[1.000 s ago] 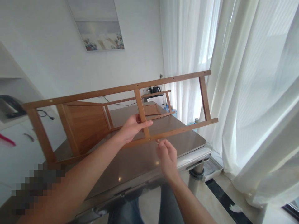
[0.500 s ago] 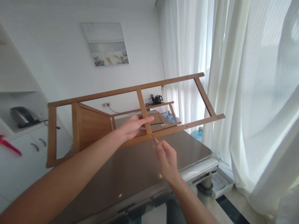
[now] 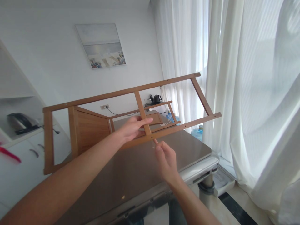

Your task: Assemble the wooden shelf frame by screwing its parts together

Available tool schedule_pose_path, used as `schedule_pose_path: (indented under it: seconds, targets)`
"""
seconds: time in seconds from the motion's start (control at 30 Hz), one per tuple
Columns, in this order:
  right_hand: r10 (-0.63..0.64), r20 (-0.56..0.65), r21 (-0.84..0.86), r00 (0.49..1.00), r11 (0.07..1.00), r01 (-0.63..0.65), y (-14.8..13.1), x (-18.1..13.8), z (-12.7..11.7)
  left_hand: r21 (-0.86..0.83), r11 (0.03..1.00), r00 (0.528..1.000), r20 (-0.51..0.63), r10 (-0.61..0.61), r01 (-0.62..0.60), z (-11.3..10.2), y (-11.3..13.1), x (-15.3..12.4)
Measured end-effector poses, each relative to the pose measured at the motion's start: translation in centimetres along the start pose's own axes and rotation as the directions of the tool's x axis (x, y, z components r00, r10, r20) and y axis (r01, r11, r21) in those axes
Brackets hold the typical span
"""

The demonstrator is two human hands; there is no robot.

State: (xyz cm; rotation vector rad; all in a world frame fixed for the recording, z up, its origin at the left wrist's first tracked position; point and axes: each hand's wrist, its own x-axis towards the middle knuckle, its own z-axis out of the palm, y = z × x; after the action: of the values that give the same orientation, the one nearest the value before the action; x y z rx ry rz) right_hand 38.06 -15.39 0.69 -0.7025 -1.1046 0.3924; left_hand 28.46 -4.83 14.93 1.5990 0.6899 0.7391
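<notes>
A wooden frame [image 3: 167, 82] with several crossbars and a solid panel at its left part stands tilted over the brown tabletop. My left hand [image 3: 132, 127] is closed round its middle crossbar, thumb lying across the front. Just below the frame's lower rail, my right hand [image 3: 166, 156] is closed in a pinch beside a small dark hole near that crossbar's foot. A thin pale rod [image 3: 153, 147] sticks out from its fingers; most of it is hidden. The index fingertip is close to the rail, and I cannot tell whether it touches.
On the brown table [image 3: 138, 175], behind the frame, lie a second wooden frame [image 3: 172, 112] and small white pieces [image 3: 166, 124]. A black coffee pot [image 3: 157, 99] stands at the back. Blue water bottles [image 3: 197, 132] are by the curtain [image 3: 220, 93]; a kettle [image 3: 20, 121] is left.
The view has shifted slightly, and the frame's left end sits a little lower and further left. Both hands keep their places on and beside the frame.
</notes>
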Motion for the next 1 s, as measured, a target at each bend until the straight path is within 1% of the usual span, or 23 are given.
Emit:
schedule_pose_path:
  seconds: [0.2,0.57,0.77,1.0]
  targets:
    - [-0.005,0.007,0.004,1.0,1.0,0.005,-0.11,0.05,0.06,0.019,1.0,1.0,-0.004,0.002,-0.002,-0.06,0.05,0.01]
    - [-0.058,0.032,-0.014,0.998,0.998,0.058,-0.3,-0.04,-0.19,-0.022,1.0,1.0,-0.001,-0.013,0.013,0.15,-0.14,-0.21]
    - [-0.053,0.035,-0.032,0.998,0.998,0.054,-0.55,-0.32,-0.36,-0.032,0.999,1.0,0.005,0.0,0.0,0.2,-0.45,-0.31]
    - [-0.05,0.043,-0.057,0.998,0.997,0.052,-0.47,-0.52,-0.49,-0.018,1.0,1.0,-0.013,0.004,-0.004,0.26,-0.55,-0.31]
